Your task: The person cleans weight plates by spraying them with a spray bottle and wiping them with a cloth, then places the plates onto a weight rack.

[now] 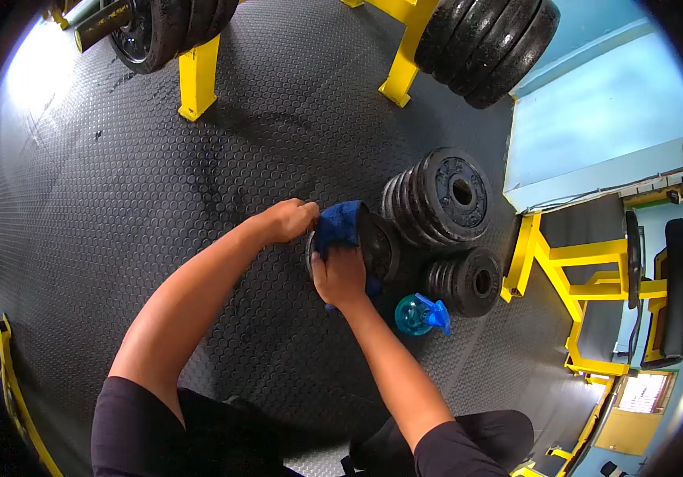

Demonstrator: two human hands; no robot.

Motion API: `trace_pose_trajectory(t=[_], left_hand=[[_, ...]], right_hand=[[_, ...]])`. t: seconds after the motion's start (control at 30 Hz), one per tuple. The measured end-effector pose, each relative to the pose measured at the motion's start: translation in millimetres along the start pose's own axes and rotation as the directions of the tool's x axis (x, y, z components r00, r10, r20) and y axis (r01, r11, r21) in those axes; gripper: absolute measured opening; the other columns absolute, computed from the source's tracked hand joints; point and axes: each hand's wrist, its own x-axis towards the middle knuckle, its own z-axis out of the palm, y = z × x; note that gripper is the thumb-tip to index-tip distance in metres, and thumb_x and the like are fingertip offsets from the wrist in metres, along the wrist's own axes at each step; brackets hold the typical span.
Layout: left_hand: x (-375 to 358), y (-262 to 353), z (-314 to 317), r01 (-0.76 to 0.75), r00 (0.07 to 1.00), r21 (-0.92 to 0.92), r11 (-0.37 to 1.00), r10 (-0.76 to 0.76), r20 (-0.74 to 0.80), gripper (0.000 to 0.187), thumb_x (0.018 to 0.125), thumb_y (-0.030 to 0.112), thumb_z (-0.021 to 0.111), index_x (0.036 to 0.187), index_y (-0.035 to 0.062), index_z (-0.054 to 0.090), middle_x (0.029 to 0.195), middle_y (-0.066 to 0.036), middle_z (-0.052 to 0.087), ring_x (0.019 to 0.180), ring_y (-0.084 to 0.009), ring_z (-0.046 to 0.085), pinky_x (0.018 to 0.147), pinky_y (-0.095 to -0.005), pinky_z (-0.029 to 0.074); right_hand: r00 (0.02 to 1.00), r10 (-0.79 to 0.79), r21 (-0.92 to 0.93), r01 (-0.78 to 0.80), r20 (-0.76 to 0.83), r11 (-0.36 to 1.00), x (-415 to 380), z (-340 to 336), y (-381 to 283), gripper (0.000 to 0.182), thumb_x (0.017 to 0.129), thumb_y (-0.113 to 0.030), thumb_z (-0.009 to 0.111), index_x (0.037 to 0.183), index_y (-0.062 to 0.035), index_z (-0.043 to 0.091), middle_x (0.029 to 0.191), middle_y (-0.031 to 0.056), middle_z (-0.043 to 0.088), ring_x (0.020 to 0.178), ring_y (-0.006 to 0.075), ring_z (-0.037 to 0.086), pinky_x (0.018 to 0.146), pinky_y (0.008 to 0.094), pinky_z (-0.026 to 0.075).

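In front of me a black weight plate (pixel 309 254) is held up on its edge, close to another dark plate (pixel 381 246) on its right. My left hand (pixel 289 219) has its fingers curled at the upper left rim of the held plate. A blue cloth (pixel 340 222) drapes over that plate, and my right hand (pixel 341 274) grips it against the plate's face; some of those fingers are hidden. Just right of my right wrist stands a teal spray bottle (pixel 414 315) with a blue trigger head.
Large plates (pixel 457 219) and a row of smaller plates (pixel 468 282) stand to the right. Yellow rack legs (pixel 198 79) and loaded plates (pixel 488 48) are at the top. A yellow-framed bench (pixel 588 254) is by the blue wall. Black studded matting (pixel 118 199) covers the floor.
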Motion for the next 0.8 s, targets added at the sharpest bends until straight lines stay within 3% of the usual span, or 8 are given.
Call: trace_pose_trajectory(t=[0.03,0.1,0.23,0.33,0.6,0.7,0.77,0.8], left_hand=[[-0.3,-1.2,0.8,0.003,1.000,0.004,1.000,-0.003,-0.001,0.049,0.094,0.024,0.036,0.124,-0.0072,0.060,0.113,-0.022,0.067,0.105,-0.0332,0.064,0.094,-0.0416,0.049],[1.0,-1.7,2.8,0.068,0.997,-0.340,0.938,-0.075,-0.007,0.054,0.093,0.023,0.034,0.138,-0.0056,0.047,0.112,-0.023,0.067,0.105,-0.0325,0.064,0.095,-0.0410,0.049],[-6.8,13.7,0.2,0.068,0.995,-0.360,0.931,-0.089,-0.043,0.059,0.093,0.023,0.033,0.147,-0.0010,0.034,0.114,-0.022,0.066,0.105,-0.0308,0.063,0.095,-0.0399,0.048],[-5.5,15.0,-2.5,0.066,0.986,-0.327,0.943,-0.112,-0.123,0.061,0.092,0.024,0.033,0.149,0.0039,0.032,0.114,-0.020,0.066,0.106,-0.0291,0.062,0.095,-0.0383,0.047],[-1.5,-6.7,-7.5,-0.055,0.931,-0.151,0.987,-0.004,-0.364,0.054,0.094,0.025,0.034,0.144,0.0063,0.040,0.111,-0.018,0.066,0.099,-0.0245,0.061,0.094,-0.0361,0.047],[-10.5,-13.6,-11.9,-0.036,0.921,-0.123,0.992,-0.015,-0.390,0.053,0.095,0.024,0.034,0.144,0.0067,0.041,0.113,-0.017,0.066,0.102,-0.0256,0.061,0.095,-0.0364,0.047],[-19.8,-10.2,-17.3,0.006,0.932,-0.122,0.993,-0.049,-0.360,0.051,0.096,0.023,0.033,0.144,0.0075,0.040,0.118,-0.018,0.064,0.106,-0.0265,0.061,0.095,-0.0360,0.046],[-22.0,-10.7,-17.9,0.020,0.937,-0.121,0.993,-0.061,-0.344,0.051,0.096,0.024,0.032,0.144,0.0076,0.040,0.118,-0.018,0.064,0.107,-0.0265,0.061,0.096,-0.0364,0.046]], right_hand=[[1.000,0.000,0.004,0.000,-0.002,1.000,-6.2,-2.2,0.3,0.035,0.089,-0.030,0.052,0.083,0.0025,0.062,0.082,0.0230,0.060,0.085,0.0423,0.058,0.086,0.0525,0.042],[0.993,-0.036,0.075,0.028,0.113,0.997,-26.0,-12.3,1.5,0.030,0.088,-0.026,0.053,0.087,0.0021,0.063,0.088,0.0238,0.060,0.088,0.0423,0.057,0.089,0.0531,0.042],[0.978,-0.066,0.036,0.060,0.196,0.998,-83.8,-40.6,2.3,0.029,0.087,-0.023,0.055,0.100,0.0009,0.063,0.107,0.0247,0.060,0.104,0.0426,0.056,0.100,0.0527,0.039],[0.951,-0.064,0.011,0.064,0.303,0.998,-96.9,-51.8,-2.5,0.040,0.087,-0.024,0.056,0.123,-0.0055,0.058,0.134,0.0224,0.051,0.128,0.0418,0.045,0.115,0.0501,0.028],[0.981,-0.187,-0.050,0.189,0.047,0.981,20.9,-0.9,-10.2,0.039,0.087,-0.032,0.057,0.113,-0.0033,0.065,0.120,0.0193,0.060,0.123,0.0376,0.050,0.115,0.0528,0.023],[0.996,-0.044,-0.242,0.061,0.075,0.968,61.0,-5.6,5.0,0.040,0.087,-0.036,0.055,0.098,-0.0008,0.069,0.107,0.0188,0.062,0.115,0.0355,0.051,0.110,0.0519,0.029],[0.978,0.208,-0.177,-0.206,-0.004,0.962,68.3,-18.6,23.8,0.040,0.089,-0.036,0.052,0.095,-0.0006,0.069,0.104,0.0188,0.062,0.118,0.0372,0.049,0.106,0.0517,0.031],[0.975,0.216,-0.205,-0.220,-0.044,0.954,60.1,-21.0,39.4,0.040,0.090,-0.036,0.051,0.098,-0.0004,0.069,0.107,0.0195,0.061,0.118,0.0379,0.048,0.105,0.0517,0.032]])
